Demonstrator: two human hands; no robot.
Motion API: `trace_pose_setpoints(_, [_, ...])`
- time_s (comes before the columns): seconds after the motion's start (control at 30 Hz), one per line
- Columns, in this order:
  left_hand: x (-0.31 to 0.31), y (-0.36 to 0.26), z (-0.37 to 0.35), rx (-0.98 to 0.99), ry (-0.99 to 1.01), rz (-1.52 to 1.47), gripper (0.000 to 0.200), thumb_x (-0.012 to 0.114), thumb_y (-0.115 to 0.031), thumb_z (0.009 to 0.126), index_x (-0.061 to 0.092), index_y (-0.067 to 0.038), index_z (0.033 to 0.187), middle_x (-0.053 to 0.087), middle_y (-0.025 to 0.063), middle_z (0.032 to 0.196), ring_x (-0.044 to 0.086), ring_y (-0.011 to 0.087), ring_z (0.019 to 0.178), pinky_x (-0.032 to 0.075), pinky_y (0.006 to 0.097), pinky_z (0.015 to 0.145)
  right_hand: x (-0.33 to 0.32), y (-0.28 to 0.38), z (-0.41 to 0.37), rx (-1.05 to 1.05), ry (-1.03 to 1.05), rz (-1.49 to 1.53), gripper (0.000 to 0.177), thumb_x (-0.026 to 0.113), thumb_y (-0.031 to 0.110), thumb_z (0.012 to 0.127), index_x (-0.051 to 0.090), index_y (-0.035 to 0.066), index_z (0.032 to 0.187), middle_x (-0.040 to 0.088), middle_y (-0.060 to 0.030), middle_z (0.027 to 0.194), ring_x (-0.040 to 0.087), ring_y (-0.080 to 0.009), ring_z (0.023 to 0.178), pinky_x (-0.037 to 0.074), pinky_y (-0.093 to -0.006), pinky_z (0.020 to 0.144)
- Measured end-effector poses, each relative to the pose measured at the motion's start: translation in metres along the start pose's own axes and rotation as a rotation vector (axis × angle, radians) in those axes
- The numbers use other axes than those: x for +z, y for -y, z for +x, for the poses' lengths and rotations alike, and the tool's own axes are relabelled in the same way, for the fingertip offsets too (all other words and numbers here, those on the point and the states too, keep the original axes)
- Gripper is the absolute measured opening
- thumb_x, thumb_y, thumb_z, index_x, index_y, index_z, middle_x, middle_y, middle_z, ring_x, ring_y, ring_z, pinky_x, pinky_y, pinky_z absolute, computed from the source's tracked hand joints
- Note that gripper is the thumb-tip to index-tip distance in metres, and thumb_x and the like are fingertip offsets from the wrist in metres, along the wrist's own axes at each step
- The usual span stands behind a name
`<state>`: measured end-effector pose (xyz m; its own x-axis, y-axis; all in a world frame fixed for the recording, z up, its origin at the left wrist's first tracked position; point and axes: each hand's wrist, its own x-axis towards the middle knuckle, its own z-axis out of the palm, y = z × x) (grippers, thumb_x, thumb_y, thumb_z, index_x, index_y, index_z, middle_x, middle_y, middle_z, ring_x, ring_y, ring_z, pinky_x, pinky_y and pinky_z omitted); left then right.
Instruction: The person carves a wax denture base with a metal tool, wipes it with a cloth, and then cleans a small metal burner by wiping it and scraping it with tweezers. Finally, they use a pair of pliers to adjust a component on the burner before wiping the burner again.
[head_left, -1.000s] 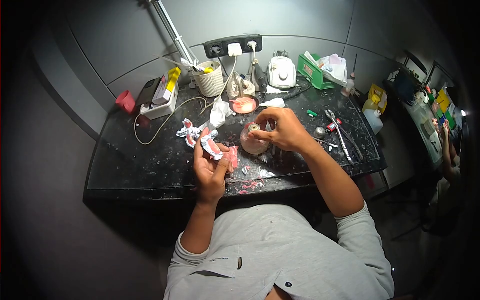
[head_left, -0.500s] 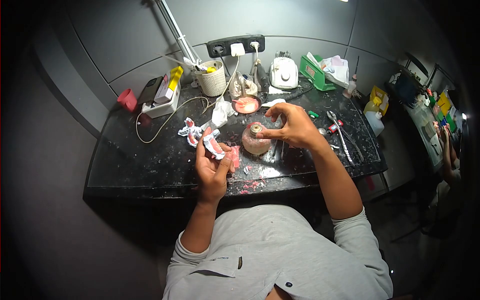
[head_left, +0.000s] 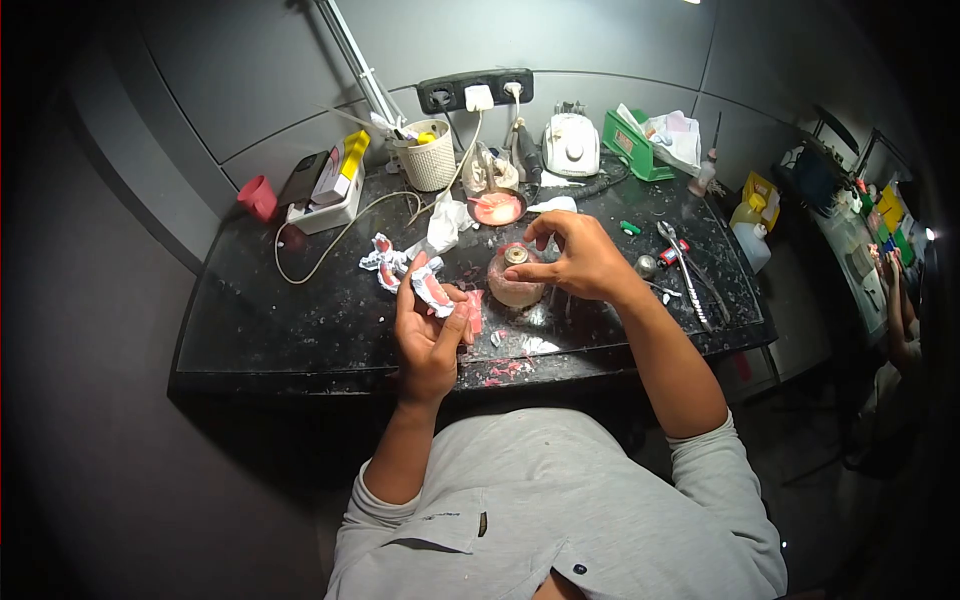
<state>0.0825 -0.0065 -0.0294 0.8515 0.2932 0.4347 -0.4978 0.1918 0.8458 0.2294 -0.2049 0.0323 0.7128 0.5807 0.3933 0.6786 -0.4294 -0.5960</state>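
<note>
**Fig. Wax denture work at a dental bench, spirit lamp unlit.**
On the black worktop (head_left: 300,330), the right hand (head_left: 580,262) pinches thumb and forefinger on the metal wick collar of the glass spirit lamp (head_left: 512,288), which stands just left of its palm. The left hand (head_left: 428,335) is closed round a denture cast (head_left: 432,290) of pink wax, held upright at its fingertips. A second cast (head_left: 383,262) lies just beyond that hand. Pink wax scraps (head_left: 505,370) between the wrists suggest trimming is already under way. No flame shows, so heating appears still to come. Print on the yellow box (head_left: 347,155), far beyond the left hand, is too small to read.
</note>
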Motion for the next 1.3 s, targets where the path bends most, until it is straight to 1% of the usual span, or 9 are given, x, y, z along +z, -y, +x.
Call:
trace_pose_setpoints(0.2, [0.001,-0.002,0.001,0.009,0.014,0.0,0.072,0.063,0.001,0.102,0.024,0.003,0.162,0.063,0.0083,0.102,0.06,0.0082,0.077,0.053,0.0228,0.068,0.002,0.0,0.001,-0.02,0.0,-0.003,0.055,0.098,0.041,0.07,0.075,0.0,0.098,0.071,-0.0106,0.085,0.061,-0.0182,0.07,0.05,-0.034,0.065])
trace_pose_setpoints(0.27, [0.001,-0.002,0.001,0.003,0.018,-0.003,0.071,0.062,0.003,0.102,0.024,0.002,0.162,0.063,0.0089,0.103,0.06,0.0088,0.077,0.053,0.0239,0.069,0.0,0.005,0.002,0.038,0.039,-0.009,0.058,0.096,0.047,0.071,0.075,-0.002,0.094,0.073,-0.0159,0.09,0.072,-0.0288,0.085,0.056,-0.04,0.078])
trace_pose_setpoints(0.37, [0.0,-0.003,0.0,0.012,0.036,-0.03,0.072,0.06,0.004,0.102,0.023,0.001,0.163,0.062,0.0109,0.105,0.062,0.0105,0.077,0.055,0.027,0.072,0.003,0.004,0.003,0.021,0.037,-0.003,0.057,0.095,0.047,0.072,0.075,-0.002,0.093,0.074,-0.0161,0.089,0.072,-0.0292,0.084,0.056,-0.04,0.078])
trace_pose_setpoints(0.47, [0.001,-0.001,-0.001,0.026,0.052,-0.054,0.072,0.058,0.004,0.102,0.02,0.0,0.164,0.063,0.0146,0.108,0.065,0.0134,0.079,0.058,0.0315,0.077,0.01,-0.002,0.001,-0.056,-0.038,-0.007,0.05,0.096,0.04,0.073,0.074,0.0,0.091,0.07,-0.0097,0.083,0.061,-0.0203,0.07,0.05,-0.0356,0.064])
trace_pose_setpoints(0.7, [0.0,-0.007,-0.001,-0.036,0.06,-0.068,0.071,0.055,-0.007,0.107,0.015,0.001,0.166,0.066,0.0233,0.112,0.07,0.0192,0.074,0.06,0.0369,0.084,0.01,-0.001,0.001,-0.083,-0.043,-0.003,0.05,0.096,0.041,0.074,0.074,0.0,0.091,0.07,-0.0092,0.082,0.061,-0.0192,0.069,0.049,-0.0352,0.063])
trace_pose_setpoints(0.97, [-0.004,-0.004,-0.003,-0.038,0.063,-0.09,0.069,0.053,-0.018,0.11,0.018,0.003,0.165,0.068,0.0253,0.097,0.064,0.0194,0.058,0.057,0.0321,0.064,-0.004,-0.001,-0.002,-0.022,-0.045,-0.013,0.046,0.096,0.038,0.076,0.077,0.0,0.096,0.074,-0.0082,0.087,0.063,-0.017,0.072,0.052,-0.0319,0.067])
trace_pose_setpoints(1.0, [-0.003,-0.004,-0.003,-0.042,0.07,-0.097,0.069,0.053,-0.018,0.11,0.018,0.003,0.165,0.068,0.0253,0.097,0.064,0.0194,0.058,0.057,0.0321,0.064,-0.016,-0.001,-0.003,0.044,-0.053,0.029,0.05,0.096,0.04,0.076,0.077,-0.003,0.095,0.075,-0.0105,0.086,0.069,-0.021,0.078,0.055,-0.0349,0.072])
trace_pose_setpoints(1.17, [-0.002,-0.005,-0.001,-0.086,0.036,-0.137,0.053,0.052,-0.018,0.11,0.034,0.001,0.155,0.065,0.0178,0.088,0.055,0.015,0.049,0.052,0.0303,0.052,-0.083,-0.06,-0.015,0.206,-0.323,0.365,0.027,0.093,0.021,0.084,0.076,0.002,0.093,0.068,0.0026,0.082,0.058,-0.0044,0.073,0.046,-0.0221,0.063])
trace_pose_setpoints(1.3, [-0.004,-0.008,0.0,-0.141,0.059,-0.171,0.05,0.048,-0.019,0.112,0.034,-0.001,0.156,0.062,0.016,0.089,0.05,0.0131,0.047,0.051,0.0311,0.052,-0.09,-0.067,-0.051,0.296,-0.235,0.061,0.028,0.093,0.016,0.082,0.075,-0.003,0.093,0.069,-0.0018,0.075,0.059,-0.0057,0.07,0.048,-0.0254,0.062])
